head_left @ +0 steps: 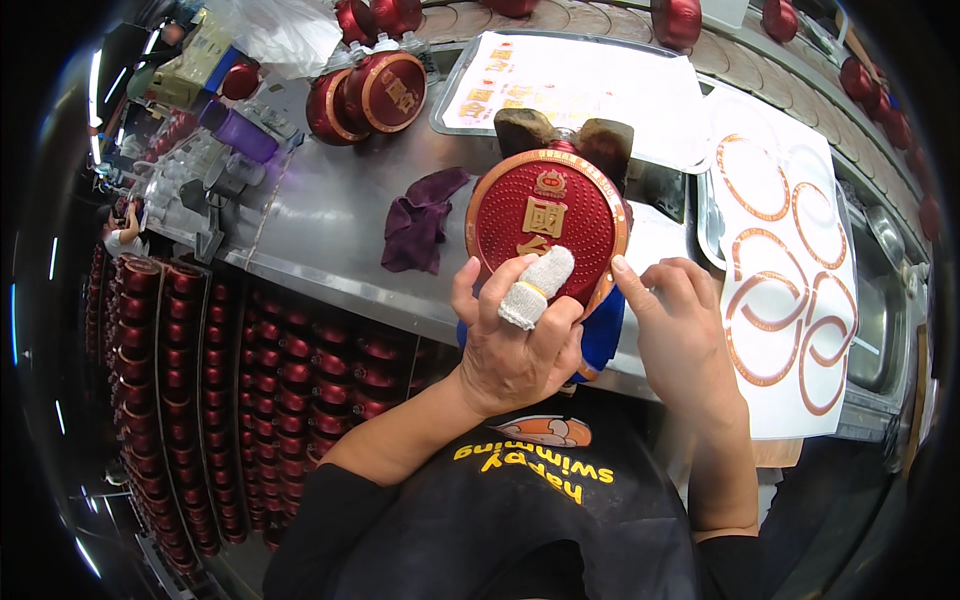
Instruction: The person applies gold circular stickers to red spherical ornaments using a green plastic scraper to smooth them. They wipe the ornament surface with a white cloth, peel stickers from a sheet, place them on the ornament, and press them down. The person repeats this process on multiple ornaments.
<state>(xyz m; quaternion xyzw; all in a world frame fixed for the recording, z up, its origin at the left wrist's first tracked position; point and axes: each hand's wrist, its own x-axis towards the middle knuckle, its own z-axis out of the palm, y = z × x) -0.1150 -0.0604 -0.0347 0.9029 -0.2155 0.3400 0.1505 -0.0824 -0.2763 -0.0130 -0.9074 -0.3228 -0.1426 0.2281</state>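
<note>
A round, flat red bottle (510,205) with a studded face and raised gold characters stands upright before me, between two dark, worn blocks (606,150). A copper-coloured ring label (475,215) runs around its rim. My left hand (520,350) lies against the lower part of the bottle, fingers curled; one finger wears a white knit finger cover (538,288) and touches the face. At the lower right rim, my right hand (690,325) has its thumb on the ring label, with the fingers bent behind. My hands partly hide the lower rim. Something blue (603,335) shows below the bottle.
A purple cloth (425,220) lies to the left. Two more red bottles (390,95) stand behind it. A tray (455,95) holds a sheet with gold characters. On the right, a white sheet (775,415) carries several copper rings. Bottle racks (180,380) fill the lower left.
</note>
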